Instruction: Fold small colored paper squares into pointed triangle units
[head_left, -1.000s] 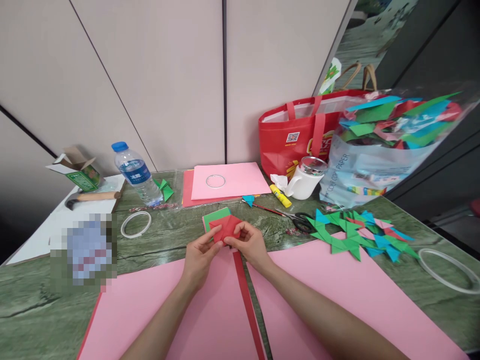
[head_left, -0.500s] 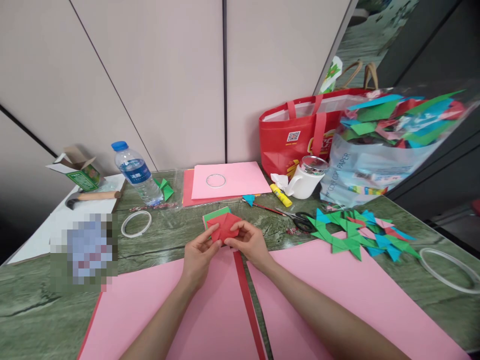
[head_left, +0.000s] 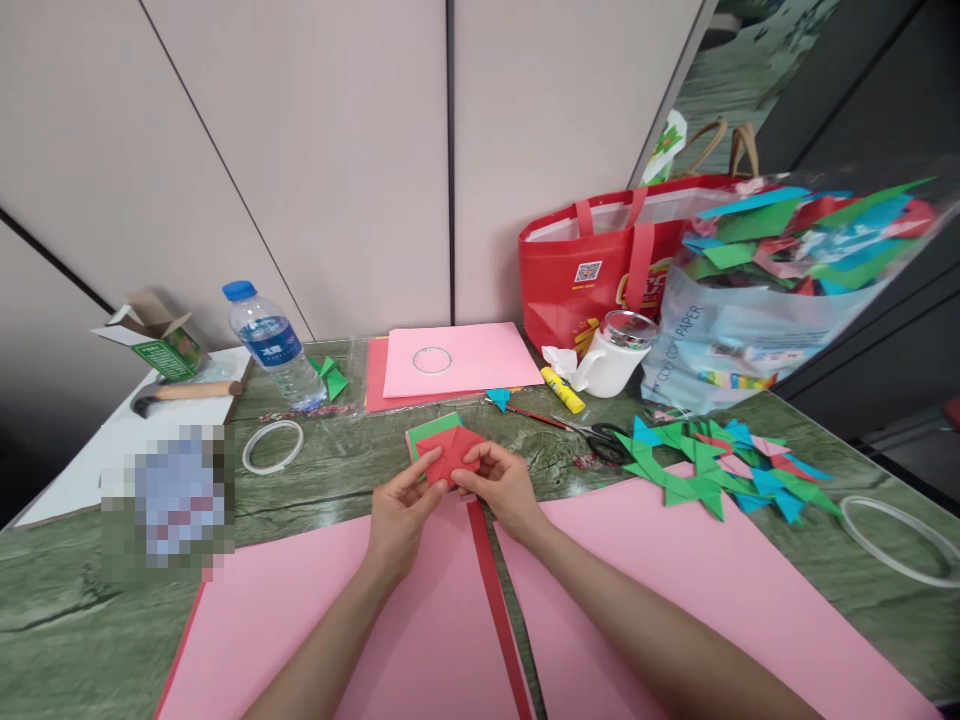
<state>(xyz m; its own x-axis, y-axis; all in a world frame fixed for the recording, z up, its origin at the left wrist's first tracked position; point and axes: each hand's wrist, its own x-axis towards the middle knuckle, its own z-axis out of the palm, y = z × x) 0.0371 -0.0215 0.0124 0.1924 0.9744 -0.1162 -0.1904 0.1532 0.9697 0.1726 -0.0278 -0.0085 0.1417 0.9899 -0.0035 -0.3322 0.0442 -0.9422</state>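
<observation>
The green bench [head_left: 315, 480] carries two big pink sheets [head_left: 697, 600] under the forearms, with a red paper strip [head_left: 495, 600] lying in the gap between them. Behind stand a red bag [head_left: 592, 270] and a clear bag of folded paper [head_left: 757, 290].

The folded red paper [head_left: 450, 452] is held just above the bench, over a green square [head_left: 429, 432], between both hands. It is small and springy, so the likeliest slip, as I judge it, is a fold opening or creasing crooked if one pinch loosens while the other pulls. A sideways tug could also tear a thin corner. The loose strip near the wrists could be dragged askew by a forearm. The scissors [head_left: 600, 438] and the pile of paper stars [head_left: 720, 470] lie well apart to the right, so they seem safe from a stray elbow.

Both forearms reach forward and converge at the middle. The left hand [head_left: 397, 510] has its grip pressed on the paper's left edge, thumb on top. The right hand [head_left: 502, 485] pinches the right edge, fingers curled, wrist slightly raised.
</observation>
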